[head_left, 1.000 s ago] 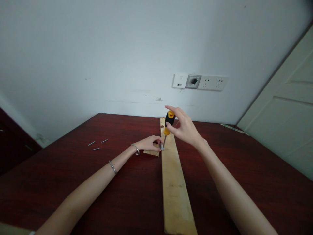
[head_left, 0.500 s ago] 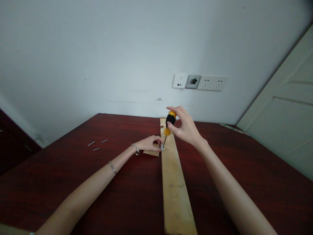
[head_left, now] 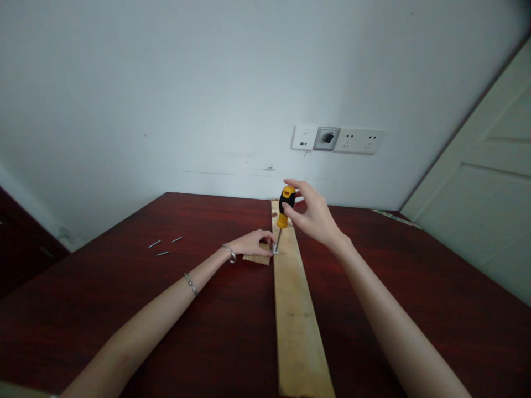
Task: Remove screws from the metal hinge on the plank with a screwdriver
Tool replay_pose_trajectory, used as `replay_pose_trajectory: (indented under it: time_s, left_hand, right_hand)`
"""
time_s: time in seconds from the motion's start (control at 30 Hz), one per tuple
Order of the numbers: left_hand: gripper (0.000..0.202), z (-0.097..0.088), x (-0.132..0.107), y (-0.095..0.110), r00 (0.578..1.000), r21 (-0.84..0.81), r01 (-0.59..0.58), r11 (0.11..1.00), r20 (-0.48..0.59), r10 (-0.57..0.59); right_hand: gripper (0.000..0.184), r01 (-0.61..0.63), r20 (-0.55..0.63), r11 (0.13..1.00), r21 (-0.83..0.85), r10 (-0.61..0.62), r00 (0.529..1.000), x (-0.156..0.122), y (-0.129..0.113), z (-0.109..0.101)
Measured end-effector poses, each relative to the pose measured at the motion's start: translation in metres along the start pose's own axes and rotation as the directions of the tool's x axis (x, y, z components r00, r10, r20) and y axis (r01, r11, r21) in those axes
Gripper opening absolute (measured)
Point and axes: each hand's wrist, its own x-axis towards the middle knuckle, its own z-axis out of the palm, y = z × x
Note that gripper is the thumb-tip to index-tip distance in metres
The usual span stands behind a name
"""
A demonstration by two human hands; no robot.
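Observation:
My right hand (head_left: pixel 312 213) grips the yellow and black handle of a screwdriver (head_left: pixel 282 220), its thumb and fingers closed round it. The shaft tilts slightly and its tip meets a small metal bracket (head_left: pixel 275 250) on the left edge of a long wooden board (head_left: pixel 295 315). With thumb and fingers pinched, my left hand (head_left: pixel 254 243) holds that bracket against the board. Under the left hand lies a small piece of wood (head_left: pixel 257 258), close to the board's left side. Any screw under the tip is too small to make out.
Several loose screws or nails, among them one screw-like piece (head_left: pixel 162 253), lie on the dark red table (head_left: pixel 199 331) at the left. Behind the table rises a white wall with a row of sockets (head_left: pixel 359 141). A thin strip (head_left: pixel 396 218) lies at the far right edge.
The screwdriver handle has shifted slightly left and its top has turned, with my right fingers moving round it. My left hand keeps its place at the bracket.

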Motion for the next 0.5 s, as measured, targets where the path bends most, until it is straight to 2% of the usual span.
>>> replay_pose_trajectory:
  time_s: [0.1,0.2,0.5]
  left_hand:
    - [0.032,0.0005,-0.0002,-0.0016,1.000,-0.006,0.000,1.000,0.000,0.000]
    - [0.033,0.0009,-0.0007,-0.0022,1.000,-0.003,0.004,1.000,-0.006,-0.004]
    - [0.034,0.0022,0.0003,-0.0055,1.000,0.009,0.006,1.000,-0.006,-0.006]
  right_hand:
    - [0.035,0.030,0.002,0.999,0.020,-0.030,1.000,0.0000,-0.0010,-0.0001]
    - [0.030,0.001,-0.003,1.000,0.011,-0.001,1.000,-0.0003,-0.0001,0.0000]
    - [0.045,-0.033,-0.001,0.999,-0.025,0.033,0.999,-0.0008,-0.0001,0.0005]
